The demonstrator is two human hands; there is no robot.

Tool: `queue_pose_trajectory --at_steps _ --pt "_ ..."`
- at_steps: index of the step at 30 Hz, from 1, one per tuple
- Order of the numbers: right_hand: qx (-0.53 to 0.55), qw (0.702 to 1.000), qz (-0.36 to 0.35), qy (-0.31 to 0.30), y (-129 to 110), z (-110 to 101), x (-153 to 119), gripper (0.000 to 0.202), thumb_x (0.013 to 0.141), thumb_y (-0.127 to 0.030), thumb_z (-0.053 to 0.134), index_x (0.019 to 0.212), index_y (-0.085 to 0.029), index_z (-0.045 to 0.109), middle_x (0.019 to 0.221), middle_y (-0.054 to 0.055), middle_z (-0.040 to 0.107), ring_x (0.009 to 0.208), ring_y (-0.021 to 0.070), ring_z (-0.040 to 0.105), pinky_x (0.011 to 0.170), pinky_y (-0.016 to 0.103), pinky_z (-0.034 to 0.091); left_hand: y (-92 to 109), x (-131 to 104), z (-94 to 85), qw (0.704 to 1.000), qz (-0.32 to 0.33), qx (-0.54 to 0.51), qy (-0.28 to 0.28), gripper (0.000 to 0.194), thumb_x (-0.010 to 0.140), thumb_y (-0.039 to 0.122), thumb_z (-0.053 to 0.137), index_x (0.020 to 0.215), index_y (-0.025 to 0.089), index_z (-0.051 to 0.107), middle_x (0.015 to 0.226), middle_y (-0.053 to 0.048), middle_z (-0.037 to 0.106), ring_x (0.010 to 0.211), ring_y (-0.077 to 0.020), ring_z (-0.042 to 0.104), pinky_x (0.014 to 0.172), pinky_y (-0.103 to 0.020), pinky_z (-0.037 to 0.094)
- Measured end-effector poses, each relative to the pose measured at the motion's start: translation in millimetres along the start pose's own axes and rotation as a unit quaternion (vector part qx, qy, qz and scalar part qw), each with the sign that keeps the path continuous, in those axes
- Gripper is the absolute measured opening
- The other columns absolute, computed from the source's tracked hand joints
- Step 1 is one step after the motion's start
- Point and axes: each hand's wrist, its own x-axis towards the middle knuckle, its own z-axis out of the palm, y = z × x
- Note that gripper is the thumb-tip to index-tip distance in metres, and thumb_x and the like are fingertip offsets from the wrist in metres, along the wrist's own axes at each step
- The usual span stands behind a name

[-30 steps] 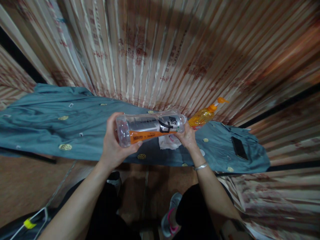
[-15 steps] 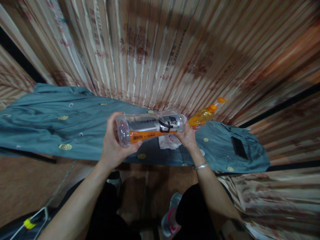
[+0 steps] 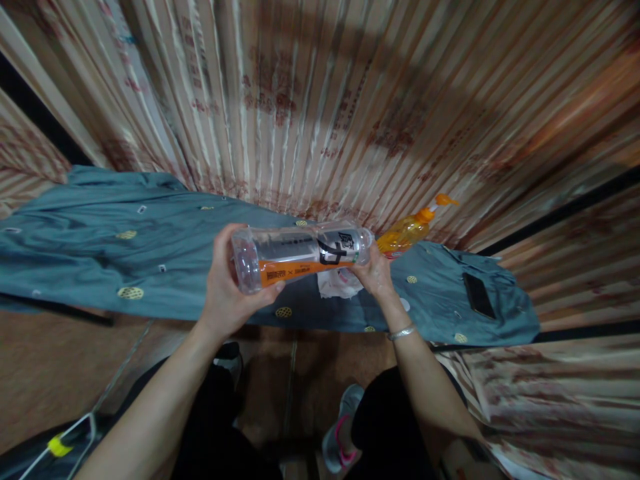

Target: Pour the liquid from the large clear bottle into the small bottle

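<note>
A clear plastic bottle [image 3: 300, 255] with a silver and orange label lies sideways in the air above the cloth-covered surface. Its wide base is in my left hand [image 3: 227, 290], the thumb along the lower side. At the neck end, on the right, my right hand [image 3: 374, 272] is closed round it; some of its fingers are hidden behind the bottle. Beneath and behind the bottle, a crumpled white wrapper or tissue [image 3: 337, 285] shows partly. Just past my right hand stands a pump bottle [image 3: 406, 233] of yellow-orange liquid.
The long surface has a blue-green patterned cloth [image 3: 170, 247] over it. A black phone [image 3: 479, 296] lies at its right end. Behind hangs a pleated beige curtain [image 3: 300, 100]. Dark bars run at both sides. My legs and shoes are below the front edge.
</note>
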Motion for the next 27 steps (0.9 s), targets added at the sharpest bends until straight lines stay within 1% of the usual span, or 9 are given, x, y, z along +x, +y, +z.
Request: queue_pose_trajectory --at_steps 4,10,13,16,20,27 --pt "0.007 1.0 -0.012 0.002 1.6 0.8 0.8 0.071 0.078 -0.051 0.078 0.138 -0.019 0.057 0.115 0.014 0.078 0.104 0.0367 0.076 0.09 0.049 0.061 -2.6 -0.7 1.0 1.0 0.012 0.007 0.01 0.088 0.065 0.057 0.09 0.137 0.025 0.051 0.114 -0.003 0.063 0.096 -0.0213 0.066 0.08 -0.037 0.059" --pt "0.019 1.0 -0.021 -0.001 2.7 1.2 0.7 0.069 0.08 -0.052 0.076 0.138 -0.02 0.057 0.116 0.013 0.078 0.106 0.0371 0.075 0.091 0.05 0.06 -2.6 0.3 0.7 1.0 0.029 0.008 0.01 0.088 0.066 0.055 0.09 0.139 0.024 0.052 0.113 -0.003 0.063 0.094 -0.0189 0.066 0.078 -0.032 0.058" --pt "0.014 1.0 -0.009 0.002 1.9 0.9 0.3 0.068 0.078 -0.051 0.077 0.136 -0.02 0.059 0.112 0.012 0.079 0.102 0.0369 0.076 0.089 0.05 0.06 -2.1 0.4 0.9 0.999 0.033 0.006 0.013 0.087 0.066 0.055 0.09 0.138 0.024 0.053 0.114 -0.004 0.063 0.096 -0.0191 0.066 0.079 -0.032 0.059" --pt "0.012 1.0 -0.003 0.003 1.1 0.5 0.3 0.068 0.077 -0.049 0.078 0.135 -0.021 0.059 0.112 0.012 0.079 0.101 0.0364 0.076 0.089 0.05 0.06 -2.3 -0.1 1.1 1.0 0.029 0.005 0.007 0.087 0.067 0.054 0.09 0.139 0.024 0.052 0.114 -0.004 0.064 0.096 -0.0189 0.066 0.08 -0.032 0.059" --pt "0.01 1.0 0.001 0.001 1.1 0.2 0.6 0.067 0.075 -0.049 0.08 0.133 -0.022 0.06 0.111 0.011 0.079 0.1 0.0358 0.076 0.089 0.049 0.061 -3.0 -0.6 0.6 0.999 0.032 0.013 0.008 0.087 0.068 0.058 0.088 0.139 0.024 0.052 0.114 -0.004 0.063 0.095 -0.0187 0.066 0.079 -0.032 0.058" --pt "0.01 1.0 -0.004 -0.004 1.1 -0.3 1.5 0.068 0.074 -0.049 0.08 0.134 -0.022 0.059 0.116 0.013 0.077 0.104 0.0374 0.076 0.092 0.051 0.06 -2.5 0.8 -0.6 0.999 0.032 0.012 0.008 0.087 0.069 0.059 0.087 0.14 0.024 0.051 0.114 -0.004 0.063 0.095 -0.0185 0.067 0.079 -0.032 0.059"
